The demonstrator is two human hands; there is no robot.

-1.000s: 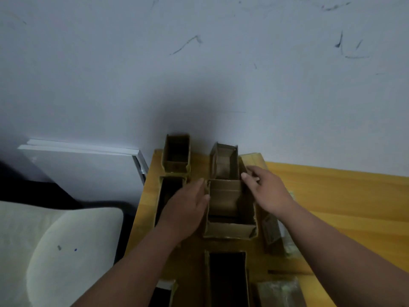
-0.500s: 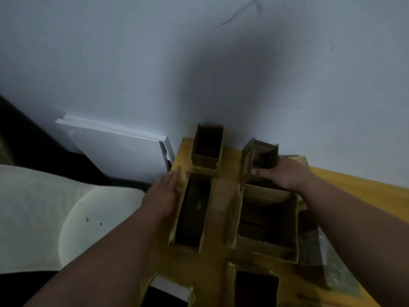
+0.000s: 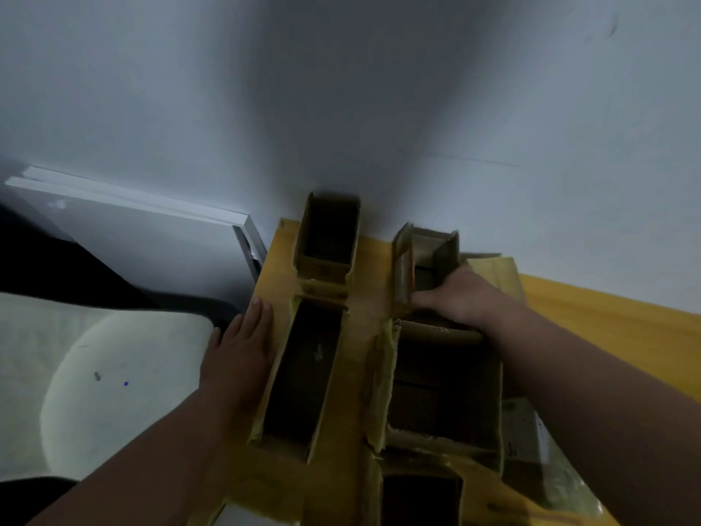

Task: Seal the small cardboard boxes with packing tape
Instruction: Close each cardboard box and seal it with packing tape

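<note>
Several small open cardboard boxes stand on a yellow wooden table [image 3: 591,313]. My right hand [image 3: 461,294] grips the near edge of a small box [image 3: 426,260] at the back, beside the wall. A wide open box [image 3: 444,389] lies just in front of that hand. My left hand [image 3: 246,339] rests flat, fingers straight, against the left side of a long narrow box [image 3: 303,373] at the table's left edge. Another small box [image 3: 328,237] stands behind it against the wall. No tape roll shows.
A white wall rises directly behind the boxes. A white panel [image 3: 144,237] leans against it left of the table. A pale chair seat [image 3: 113,381] sits below left. A further open box [image 3: 421,499] and a plastic-wrapped packet [image 3: 531,442] lie near the front right.
My left hand left the middle box and went to the long box at the table's left edge. My right hand reached back onto the small rear box. The view swung left and closer.
</note>
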